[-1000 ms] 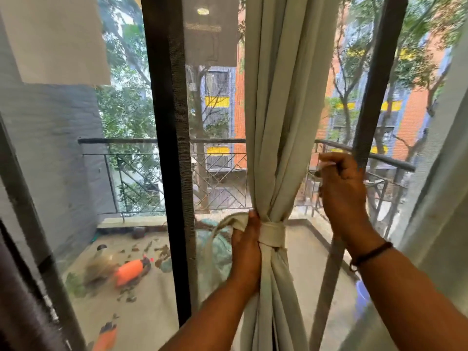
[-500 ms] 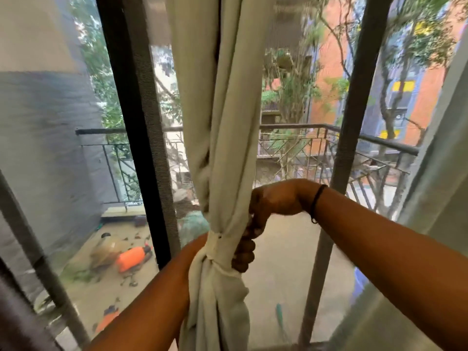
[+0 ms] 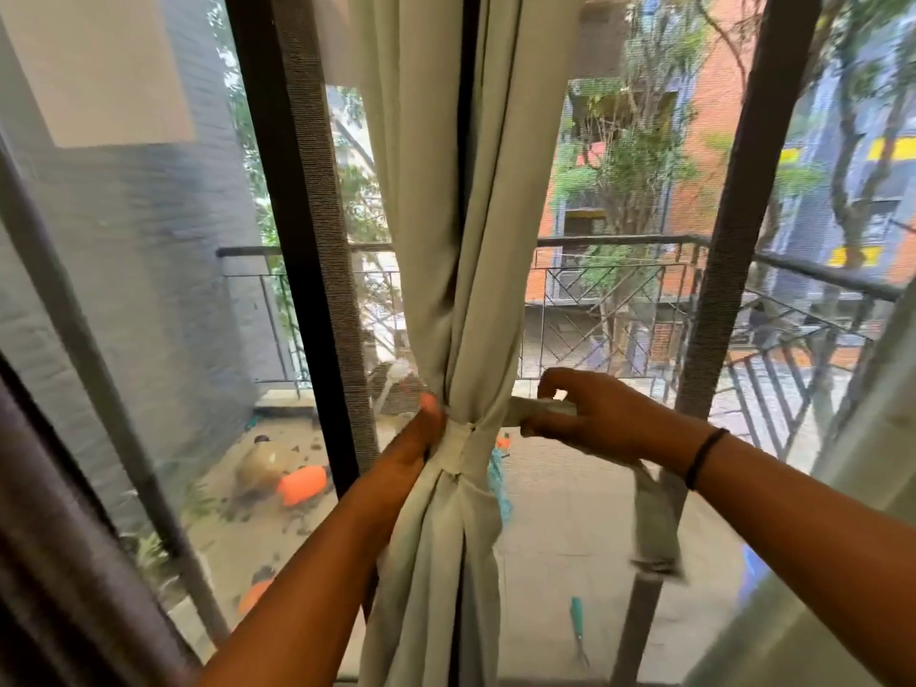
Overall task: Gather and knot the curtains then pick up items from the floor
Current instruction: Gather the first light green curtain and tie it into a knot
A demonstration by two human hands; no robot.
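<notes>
A pale grey-green curtain (image 3: 461, 200) hangs gathered in front of the window, cinched at waist height by a matching fabric tie (image 3: 458, 441). My left hand (image 3: 421, 433) presses against the left side of the cinched bundle, its fingers hidden behind the cloth. My right hand (image 3: 590, 414) is to the right of the bundle and pinches the free end of the tie (image 3: 538, 408), pulled out sideways. The rest of that strip (image 3: 654, 528) dangles below my right wrist.
Dark window frames (image 3: 297, 240) stand left and right of the curtain. A second sheer curtain (image 3: 872, 438) hangs at the right edge. Outside, the balcony floor holds orange items (image 3: 302, 485), scattered debris and a teal tool (image 3: 576, 617); a metal railing (image 3: 619, 240) runs behind.
My right hand has let go of the bundle and drawn the tie's end out to the right. My left hand stays at the knot. The view shifted so the curtain sits centre again.
</notes>
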